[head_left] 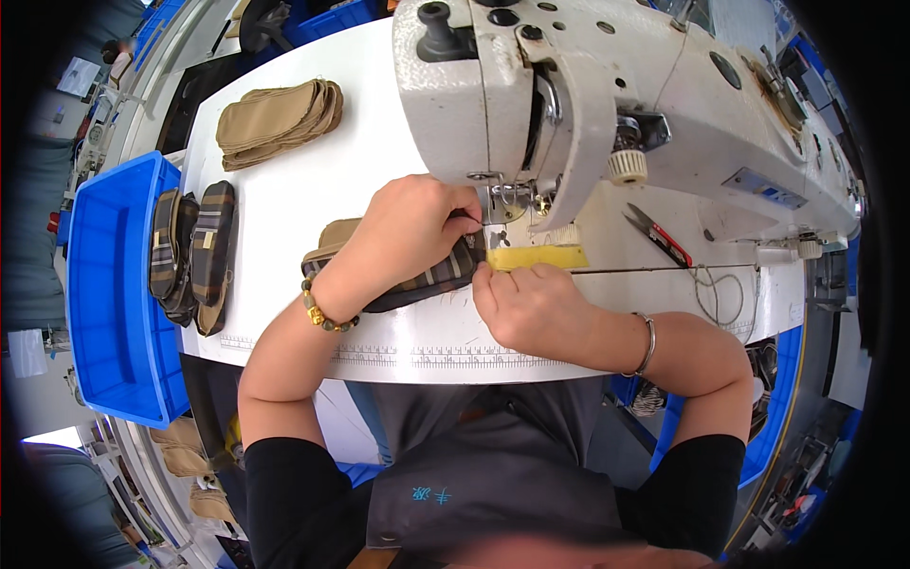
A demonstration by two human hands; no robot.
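Observation:
My left hand (412, 223) is closed at the needle area of a white sewing machine (445, 114), gripping a dark plaid fabric piece (417, 284) with a khaki layer (336, 232) behind it. My right hand (521, 303) is curled at that piece's right end, thumb and index finger pinched at its edge; what exactly they hold is partly hidden. A yellow guide strip (559, 258) lies just beyond my right knuckles, below the presser foot (507, 199). The plaid piece's right end sits beside the foot.
Khaki panels (275, 123) are stacked at the upper left, with plaid pouches (213, 251) below them. A blue bin (104, 284) stands left of the table. Red-handled snips (664, 237) and loose cord (711, 299) lie right. A ruler scale (445, 353) runs along the front edge.

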